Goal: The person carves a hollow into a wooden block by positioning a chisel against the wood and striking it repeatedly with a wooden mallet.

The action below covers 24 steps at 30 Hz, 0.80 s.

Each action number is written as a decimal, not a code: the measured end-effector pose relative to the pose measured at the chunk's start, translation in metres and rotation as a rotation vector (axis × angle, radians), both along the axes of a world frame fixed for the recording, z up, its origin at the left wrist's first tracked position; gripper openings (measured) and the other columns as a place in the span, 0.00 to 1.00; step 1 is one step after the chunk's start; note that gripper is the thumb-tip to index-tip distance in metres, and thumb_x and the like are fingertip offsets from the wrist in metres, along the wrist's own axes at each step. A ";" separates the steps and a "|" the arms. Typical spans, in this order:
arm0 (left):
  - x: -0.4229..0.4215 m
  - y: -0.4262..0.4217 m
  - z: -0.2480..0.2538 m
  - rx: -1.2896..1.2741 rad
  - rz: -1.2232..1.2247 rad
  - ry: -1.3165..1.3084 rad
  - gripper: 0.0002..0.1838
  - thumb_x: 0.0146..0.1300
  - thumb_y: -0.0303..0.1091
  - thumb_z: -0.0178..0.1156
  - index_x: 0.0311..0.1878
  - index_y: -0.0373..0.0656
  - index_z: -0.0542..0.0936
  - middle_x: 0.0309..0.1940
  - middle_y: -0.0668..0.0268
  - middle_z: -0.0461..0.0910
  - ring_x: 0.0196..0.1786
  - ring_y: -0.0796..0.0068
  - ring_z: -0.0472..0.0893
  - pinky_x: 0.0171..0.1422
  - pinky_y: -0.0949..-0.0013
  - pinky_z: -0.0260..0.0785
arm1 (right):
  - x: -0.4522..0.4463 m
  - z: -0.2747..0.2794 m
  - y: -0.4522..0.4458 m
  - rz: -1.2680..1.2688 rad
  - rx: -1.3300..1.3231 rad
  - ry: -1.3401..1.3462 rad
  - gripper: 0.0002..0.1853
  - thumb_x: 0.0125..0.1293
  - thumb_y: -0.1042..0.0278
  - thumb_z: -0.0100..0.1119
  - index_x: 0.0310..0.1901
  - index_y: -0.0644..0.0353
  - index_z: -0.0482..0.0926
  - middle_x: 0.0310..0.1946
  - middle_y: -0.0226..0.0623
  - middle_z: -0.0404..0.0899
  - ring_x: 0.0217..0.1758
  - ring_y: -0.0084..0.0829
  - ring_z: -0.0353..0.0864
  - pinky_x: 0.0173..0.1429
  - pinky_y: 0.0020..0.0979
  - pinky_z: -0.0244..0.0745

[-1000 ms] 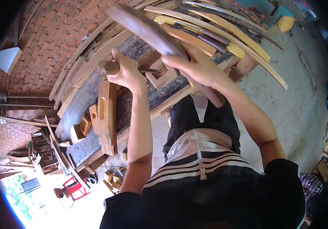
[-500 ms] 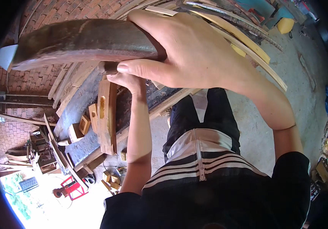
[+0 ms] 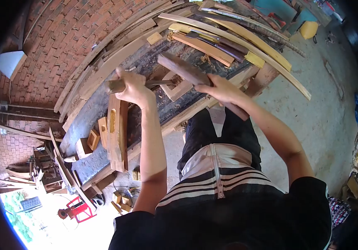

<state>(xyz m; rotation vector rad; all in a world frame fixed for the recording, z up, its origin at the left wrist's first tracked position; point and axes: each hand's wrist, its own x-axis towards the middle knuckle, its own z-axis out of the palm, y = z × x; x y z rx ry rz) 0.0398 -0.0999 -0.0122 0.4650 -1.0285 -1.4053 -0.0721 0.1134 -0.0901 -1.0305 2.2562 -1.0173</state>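
A: State the grip of the left hand (image 3: 134, 88).
B: The grip is closed around the handle of a chisel (image 3: 115, 86). The blade extends toward the right hand (image 3: 222, 89).
A: State the grip of the right hand.
B: Closed around a wooden club (image 3: 184, 69). Its free end slants away from the body, apart from the chisel handle.
A: Locate the blade tip.
B: It appears to sit within the opening of the wooden frame (image 3: 179, 92); the club partly covers this area, so contact is uncertain. The frame rests on the counter (image 3: 134, 121).
A: List adjacent items.
B: A slotted timber (image 3: 119, 139) lies near the left forearm, overhanging the counter edge. Beyond the frame, dark-handled tools (image 3: 231, 50) lie alongside an orange-brown board (image 3: 204, 48).
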 end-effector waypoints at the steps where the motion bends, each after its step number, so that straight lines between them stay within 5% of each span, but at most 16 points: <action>1: 0.005 -0.008 -0.004 0.060 0.015 0.017 0.18 0.72 0.35 0.61 0.27 0.46 0.67 0.14 0.75 0.65 0.13 0.86 0.61 0.16 0.74 0.49 | 0.008 -0.007 0.004 -0.010 0.016 -0.049 0.41 0.65 0.36 0.63 0.62 0.70 0.70 0.32 0.46 0.81 0.23 0.39 0.83 0.31 0.37 0.78; 6: 0.017 -0.040 -0.010 0.410 0.184 0.078 0.20 0.72 0.39 0.62 0.26 0.50 0.63 0.14 0.77 0.58 0.15 0.85 0.53 0.20 0.72 0.45 | 0.028 0.003 0.007 -0.058 0.124 -0.197 0.40 0.65 0.35 0.62 0.63 0.67 0.71 0.30 0.45 0.79 0.22 0.38 0.82 0.30 0.38 0.78; 11: 0.019 -0.037 0.006 0.271 0.209 0.088 0.21 0.72 0.39 0.62 0.25 0.51 0.63 0.14 0.77 0.58 0.15 0.85 0.52 0.21 0.72 0.43 | 0.027 0.014 0.010 -0.042 0.120 -0.315 0.38 0.66 0.36 0.62 0.62 0.64 0.72 0.26 0.39 0.77 0.19 0.35 0.80 0.28 0.36 0.77; 13: 0.015 -0.023 0.011 0.192 0.008 0.089 0.23 0.73 0.39 0.62 0.23 0.51 0.63 0.13 0.77 0.57 0.15 0.85 0.52 0.20 0.71 0.43 | 0.026 0.022 0.010 -0.038 0.145 -0.359 0.39 0.65 0.34 0.61 0.60 0.66 0.72 0.33 0.48 0.83 0.24 0.40 0.85 0.32 0.40 0.79; 17: 0.004 -0.015 0.002 0.155 0.006 0.045 0.23 0.74 0.39 0.61 0.22 0.51 0.63 0.11 0.78 0.56 0.14 0.85 0.53 0.19 0.72 0.44 | 0.026 0.010 0.011 -0.057 0.115 -0.355 0.39 0.65 0.35 0.61 0.60 0.66 0.72 0.32 0.46 0.83 0.22 0.38 0.84 0.31 0.39 0.79; 20: 0.002 -0.007 0.007 0.134 -0.005 0.027 0.23 0.74 0.38 0.61 0.22 0.50 0.63 0.11 0.77 0.57 0.13 0.85 0.54 0.18 0.72 0.44 | 0.026 0.002 0.009 -0.067 0.043 -0.272 0.37 0.65 0.37 0.64 0.61 0.63 0.73 0.24 0.35 0.75 0.18 0.30 0.78 0.21 0.33 0.72; 24: -0.001 0.002 0.007 0.052 -0.039 0.020 0.21 0.73 0.33 0.61 0.22 0.48 0.66 0.11 0.76 0.61 0.12 0.85 0.57 0.16 0.73 0.45 | 0.024 0.020 0.008 -0.050 0.100 -0.375 0.38 0.64 0.35 0.63 0.61 0.63 0.76 0.32 0.41 0.81 0.32 0.36 0.84 0.38 0.39 0.77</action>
